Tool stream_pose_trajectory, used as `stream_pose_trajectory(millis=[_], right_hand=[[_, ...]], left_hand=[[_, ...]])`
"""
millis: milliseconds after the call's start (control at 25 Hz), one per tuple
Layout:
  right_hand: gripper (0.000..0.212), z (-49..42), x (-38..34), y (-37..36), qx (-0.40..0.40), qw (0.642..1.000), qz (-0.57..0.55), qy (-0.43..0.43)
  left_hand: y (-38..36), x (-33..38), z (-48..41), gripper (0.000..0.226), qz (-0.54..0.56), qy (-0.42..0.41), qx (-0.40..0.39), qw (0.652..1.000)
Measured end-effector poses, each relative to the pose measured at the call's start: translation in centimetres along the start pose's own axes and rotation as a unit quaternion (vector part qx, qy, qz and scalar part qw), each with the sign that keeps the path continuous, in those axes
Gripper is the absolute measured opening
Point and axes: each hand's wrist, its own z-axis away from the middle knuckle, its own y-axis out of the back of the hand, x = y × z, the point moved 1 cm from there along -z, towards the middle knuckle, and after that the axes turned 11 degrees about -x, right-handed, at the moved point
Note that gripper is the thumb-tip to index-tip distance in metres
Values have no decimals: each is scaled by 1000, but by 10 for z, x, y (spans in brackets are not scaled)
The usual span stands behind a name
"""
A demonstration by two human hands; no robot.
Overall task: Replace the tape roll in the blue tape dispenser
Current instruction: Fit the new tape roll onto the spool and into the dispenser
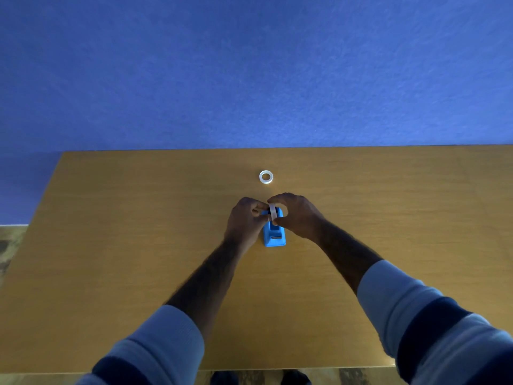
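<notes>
Here both hands' fingers (273,202) pinch an upright tape roll (273,212), hiding the blue tape dispenser's (274,234) far end.

- Blue tape dispenser (274,236) below the fingers (273,200)
- Whitish tape roll (266,177) beyond them
- Tan wood table (138,245)
- Blue wall (249,65)
- Pale sleeves (388,295), navy stripes

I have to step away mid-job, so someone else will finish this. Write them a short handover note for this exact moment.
Right hand: pinching the upright tape roll at the blue tape dispenser.
Left hand: fingers at the roll's hub side; exact grip hidden.
Second roll: lying flat on the table, beyond the dispenser, untouched.
Done: unclear whether the held roll is going in or coming out.
Left: seat the new roll and thread the tape to the cutter.
</notes>
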Motion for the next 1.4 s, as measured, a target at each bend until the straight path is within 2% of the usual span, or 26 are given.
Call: stream_pose_trajectory(millis=[240, 840, 1240, 1400], right_hand=[[52, 2, 4, -7, 16, 1000, -22, 7], [48, -5, 14, -17, 16, 999, -37, -16], [48, 1, 14, -19, 17, 999, -44, -3], [57, 4, 17, -24, 23, 997, -69, -6]], left_hand=[[-6, -10, -4, 20, -39, -2, -3, 999], [-7, -12, -9, 22, -50, 5, -8, 999], [-5, -16, 1, 34, 0, -1, -31, 1000], [-2, -15, 7, 39, 26, -5, -40, 999]])
